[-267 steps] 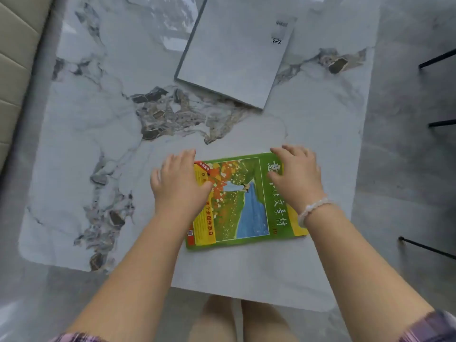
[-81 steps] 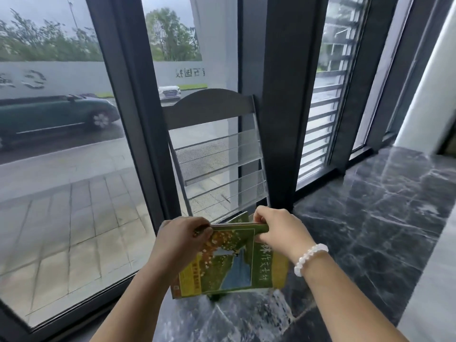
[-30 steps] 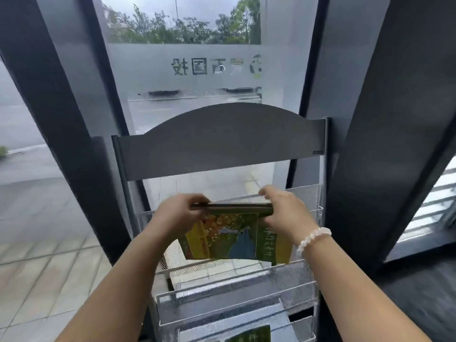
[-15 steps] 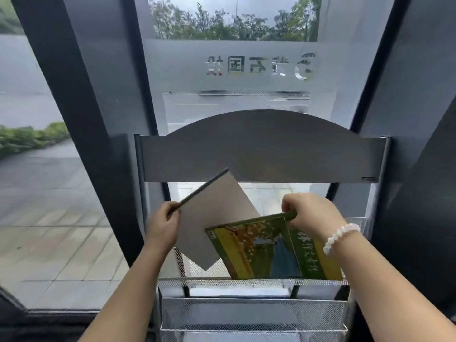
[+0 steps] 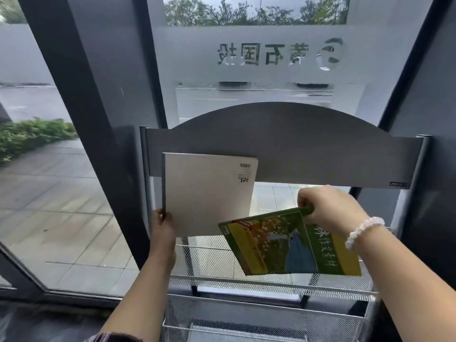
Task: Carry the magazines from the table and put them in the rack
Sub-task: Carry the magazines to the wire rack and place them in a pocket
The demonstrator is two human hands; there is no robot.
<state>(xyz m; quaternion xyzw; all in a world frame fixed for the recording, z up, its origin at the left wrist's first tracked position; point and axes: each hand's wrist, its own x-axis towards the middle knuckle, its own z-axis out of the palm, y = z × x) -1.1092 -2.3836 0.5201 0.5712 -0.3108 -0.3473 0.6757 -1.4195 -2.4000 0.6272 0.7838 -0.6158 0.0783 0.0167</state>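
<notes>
I stand in front of a grey metal magazine rack point(image 5: 283, 144) with an arched top panel and wire-mesh pockets. My left hand point(image 5: 161, 224) grips the lower left corner of a plain grey magazine point(image 5: 207, 193), held upright against the rack's left side. My right hand point(image 5: 328, 208) pinches the top edge of a green and yellow magazine point(image 5: 291, 245), which hangs tilted over the upper mesh pocket point(image 5: 271, 283) on the right. The two magazines overlap slightly at the middle.
The rack stands against a tall glass wall with dark frames point(image 5: 81, 119) and mirrored lettering on frosted glass point(image 5: 261, 53). A lower mesh pocket point(image 5: 261, 322) sits below. Paving and a hedge lie outside at the left.
The grey magazine has swung from tilted to upright and risen in my left hand. The green magazine has moved right and tilted further, apart from the grey one.
</notes>
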